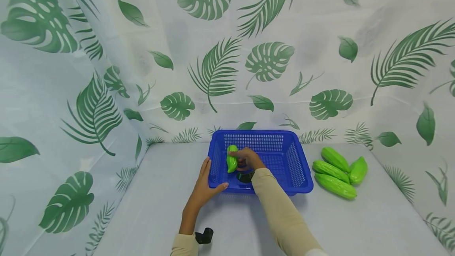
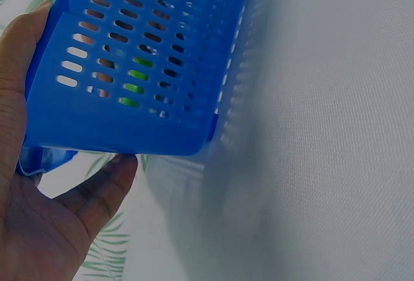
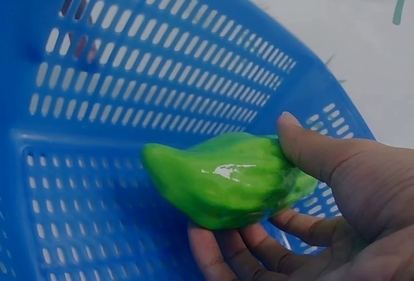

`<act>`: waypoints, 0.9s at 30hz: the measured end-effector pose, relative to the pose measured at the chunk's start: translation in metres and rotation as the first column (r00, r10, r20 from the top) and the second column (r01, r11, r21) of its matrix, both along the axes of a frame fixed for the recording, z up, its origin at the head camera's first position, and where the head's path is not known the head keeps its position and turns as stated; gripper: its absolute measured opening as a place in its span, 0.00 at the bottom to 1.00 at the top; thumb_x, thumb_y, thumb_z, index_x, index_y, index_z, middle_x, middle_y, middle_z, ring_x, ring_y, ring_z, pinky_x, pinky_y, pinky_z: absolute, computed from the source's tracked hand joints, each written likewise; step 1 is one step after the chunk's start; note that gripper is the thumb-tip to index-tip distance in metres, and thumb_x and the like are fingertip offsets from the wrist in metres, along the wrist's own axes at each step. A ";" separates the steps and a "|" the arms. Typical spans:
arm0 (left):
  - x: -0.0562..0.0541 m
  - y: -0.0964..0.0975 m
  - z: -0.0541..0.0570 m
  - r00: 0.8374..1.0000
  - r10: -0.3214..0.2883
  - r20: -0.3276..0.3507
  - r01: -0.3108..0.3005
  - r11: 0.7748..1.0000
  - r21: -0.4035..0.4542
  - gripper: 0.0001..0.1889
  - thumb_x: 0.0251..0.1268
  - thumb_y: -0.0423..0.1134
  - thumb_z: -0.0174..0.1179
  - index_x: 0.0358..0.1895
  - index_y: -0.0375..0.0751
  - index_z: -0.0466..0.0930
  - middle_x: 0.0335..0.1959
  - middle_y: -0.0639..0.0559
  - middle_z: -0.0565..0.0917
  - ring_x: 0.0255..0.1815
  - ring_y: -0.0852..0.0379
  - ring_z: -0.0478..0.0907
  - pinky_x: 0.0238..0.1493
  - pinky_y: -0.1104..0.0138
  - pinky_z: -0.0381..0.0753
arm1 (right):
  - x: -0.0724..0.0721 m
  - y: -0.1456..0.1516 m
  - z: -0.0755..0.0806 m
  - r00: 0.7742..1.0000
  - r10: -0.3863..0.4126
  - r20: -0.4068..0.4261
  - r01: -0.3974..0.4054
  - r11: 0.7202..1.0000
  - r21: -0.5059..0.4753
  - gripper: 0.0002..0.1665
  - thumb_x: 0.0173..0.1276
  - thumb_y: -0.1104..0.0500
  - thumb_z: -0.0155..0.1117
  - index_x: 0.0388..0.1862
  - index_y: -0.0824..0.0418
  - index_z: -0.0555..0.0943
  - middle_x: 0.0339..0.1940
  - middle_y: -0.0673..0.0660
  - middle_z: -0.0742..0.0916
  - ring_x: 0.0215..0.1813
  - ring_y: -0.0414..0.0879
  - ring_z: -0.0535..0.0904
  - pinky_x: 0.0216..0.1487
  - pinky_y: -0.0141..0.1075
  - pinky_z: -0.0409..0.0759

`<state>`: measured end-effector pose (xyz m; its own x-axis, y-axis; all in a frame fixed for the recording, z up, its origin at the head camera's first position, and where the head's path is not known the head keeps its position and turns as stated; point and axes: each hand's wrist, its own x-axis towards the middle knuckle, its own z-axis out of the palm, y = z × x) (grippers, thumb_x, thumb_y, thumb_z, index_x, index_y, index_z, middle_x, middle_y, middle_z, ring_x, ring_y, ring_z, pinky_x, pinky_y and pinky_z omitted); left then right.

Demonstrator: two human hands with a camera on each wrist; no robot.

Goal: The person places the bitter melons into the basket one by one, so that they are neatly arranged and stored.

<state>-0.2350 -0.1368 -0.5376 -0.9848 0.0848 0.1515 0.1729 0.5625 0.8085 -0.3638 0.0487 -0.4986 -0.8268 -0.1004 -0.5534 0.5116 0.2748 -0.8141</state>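
A glossy green ribbed gourd (image 3: 220, 174) with a tapered tip is in my right hand (image 3: 323, 210). The thumb lies on top and the fingers curl beneath it. In the head view this gourd (image 1: 232, 163) is over the left part of the blue perforated basket (image 1: 302, 161), inside its walls. My left hand (image 1: 205, 189) rests at the basket's front left corner. Its fingers lie straight along the left side, and its thumb touches the front rim. From the left wrist view, the basket wall (image 2: 116, 125) stands beside this hand, with green showing through the slots.
Several similar green gourds (image 1: 334, 184) lie on the white table to the right of the basket. Behind and at the sides hangs a white sheet (image 1: 302, 27) printed with green leaves. A black strap device (image 1: 204, 235) is on my left wrist.
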 end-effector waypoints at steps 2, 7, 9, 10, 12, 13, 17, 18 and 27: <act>0.000 0.000 0.001 1.000 0.002 0.002 -0.002 1.000 0.001 0.57 0.54 0.61 0.68 0.80 0.45 0.42 0.82 0.53 0.40 0.81 0.40 0.43 0.73 0.39 0.54 | -0.002 -0.002 -0.002 1.000 -0.005 0.004 0.005 1.000 -0.003 0.34 0.63 0.49 0.71 0.58 0.68 0.70 0.42 0.62 0.77 0.43 0.52 0.78 0.50 0.48 0.85; 0.001 0.001 0.001 1.000 -0.002 0.010 0.002 1.000 0.011 0.57 0.54 0.61 0.68 0.80 0.45 0.41 0.82 0.52 0.40 0.81 0.40 0.42 0.73 0.39 0.53 | -0.010 -0.009 -0.015 1.000 -0.029 0.007 0.029 0.999 0.017 0.34 0.63 0.51 0.72 0.58 0.69 0.69 0.40 0.64 0.77 0.42 0.54 0.79 0.46 0.49 0.86; 0.001 0.001 0.001 1.000 -0.002 0.009 0.002 1.000 0.011 0.57 0.54 0.61 0.68 0.80 0.45 0.41 0.82 0.52 0.40 0.81 0.41 0.43 0.73 0.39 0.54 | -0.012 -0.012 -0.019 0.999 -0.035 0.005 0.035 0.999 0.031 0.36 0.62 0.52 0.72 0.60 0.69 0.68 0.41 0.65 0.78 0.42 0.56 0.80 0.43 0.49 0.87; 0.001 0.001 0.001 1.000 -0.001 0.012 0.001 1.000 0.013 0.57 0.54 0.60 0.68 0.80 0.45 0.41 0.82 0.52 0.40 0.81 0.41 0.42 0.73 0.39 0.53 | -0.014 -0.013 -0.021 0.999 -0.039 0.007 0.039 0.999 0.035 0.38 0.62 0.52 0.72 0.62 0.69 0.67 0.43 0.65 0.78 0.43 0.57 0.81 0.41 0.49 0.87; 0.001 0.000 0.002 1.000 0.000 0.012 0.000 1.000 0.012 0.58 0.54 0.61 0.68 0.80 0.46 0.40 0.82 0.53 0.39 0.81 0.41 0.43 0.73 0.39 0.54 | -0.016 -0.016 -0.023 0.999 -0.043 0.007 0.043 0.998 0.041 0.41 0.61 0.52 0.72 0.65 0.69 0.65 0.45 0.67 0.79 0.45 0.58 0.81 0.38 0.49 0.87; 0.001 0.000 0.002 1.000 0.001 0.013 -0.001 1.000 0.009 0.58 0.54 0.61 0.68 0.80 0.46 0.40 0.82 0.53 0.39 0.81 0.41 0.43 0.73 0.39 0.54 | -0.016 -0.018 -0.024 0.999 -0.047 0.006 0.047 0.998 0.043 0.42 0.61 0.52 0.72 0.66 0.69 0.63 0.47 0.68 0.79 0.47 0.59 0.82 0.37 0.49 0.87; 0.001 0.000 0.002 1.000 0.001 0.011 -0.001 1.000 0.011 0.58 0.54 0.61 0.68 0.80 0.47 0.40 0.82 0.53 0.39 0.81 0.41 0.43 0.73 0.39 0.55 | -0.017 -0.021 -0.025 0.998 -0.058 -0.008 0.058 0.998 0.034 0.43 0.62 0.53 0.72 0.67 0.70 0.63 0.52 0.71 0.78 0.52 0.63 0.81 0.39 0.50 0.87; 0.002 0.000 0.002 1.000 0.001 0.013 -0.002 1.000 0.011 0.58 0.54 0.62 0.68 0.80 0.47 0.40 0.82 0.54 0.39 0.81 0.41 0.43 0.73 0.40 0.55 | -0.016 -0.022 -0.026 0.998 -0.059 -0.014 0.059 0.998 0.028 0.42 0.62 0.53 0.72 0.67 0.71 0.63 0.54 0.72 0.78 0.53 0.63 0.81 0.40 0.51 0.87; 0.002 0.001 0.002 1.000 0.005 0.013 -0.006 1.000 0.007 0.57 0.53 0.62 0.68 0.80 0.49 0.41 0.82 0.56 0.40 0.81 0.43 0.43 0.74 0.40 0.55 | -0.010 -0.027 -0.020 0.996 -0.061 -0.058 0.061 0.998 0.003 0.42 0.62 0.55 0.72 0.67 0.73 0.64 0.55 0.72 0.79 0.54 0.64 0.81 0.47 0.53 0.85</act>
<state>-0.2333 -0.1358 -0.5358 -0.9871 0.0784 0.1397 0.1595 0.5577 0.8146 -0.3735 0.0215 -0.5189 -0.8618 -0.0460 -0.5052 0.4800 0.2483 -0.8414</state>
